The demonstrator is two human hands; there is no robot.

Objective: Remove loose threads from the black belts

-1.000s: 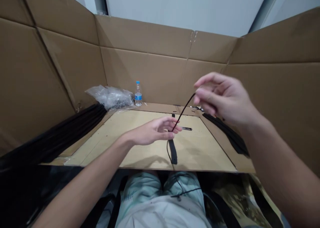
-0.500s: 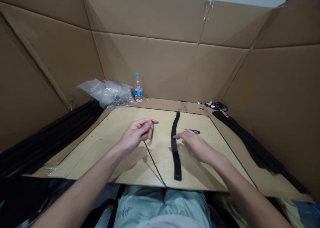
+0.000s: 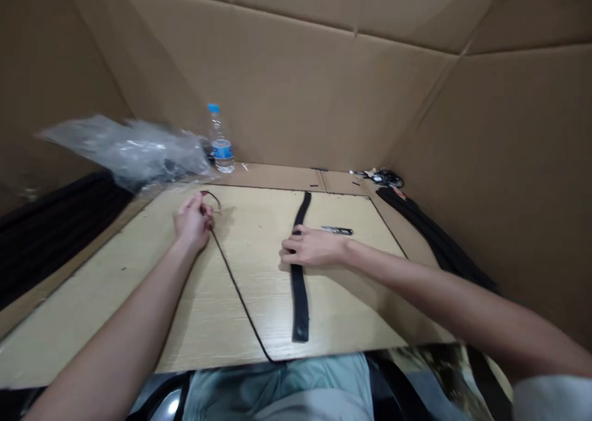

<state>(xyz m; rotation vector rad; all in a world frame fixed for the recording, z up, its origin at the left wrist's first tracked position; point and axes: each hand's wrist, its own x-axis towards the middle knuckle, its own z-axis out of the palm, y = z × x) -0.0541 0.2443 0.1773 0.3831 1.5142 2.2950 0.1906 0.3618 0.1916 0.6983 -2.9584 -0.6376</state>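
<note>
A thin dark cord (image 3: 237,285) is pinched in my left hand (image 3: 190,222) at the left of the board. Its short end curls up past my fingers, and the rest runs down to the board's front edge by my lap. My right hand (image 3: 315,247) lies over the middle of a flat black strap (image 3: 300,304), with bent fingers closed across it. The strap lies lengthwise on the board, slightly curved, its middle covered by my hand. Just beyond my right wrist rests a small pair of thread snips (image 3: 338,230).
A water bottle (image 3: 222,143) and crumpled clear plastic bags (image 3: 139,153) stand at the back left. Black strips are piled along the left side, and more black strips (image 3: 430,236) lie on the right. Cardboard walls (image 3: 277,88) enclose the pale board (image 3: 139,273).
My left hand has moved left, drawing the cord with it. My right hand has come left onto the strap and closed over it. The view has tilted down and shifted.
</note>
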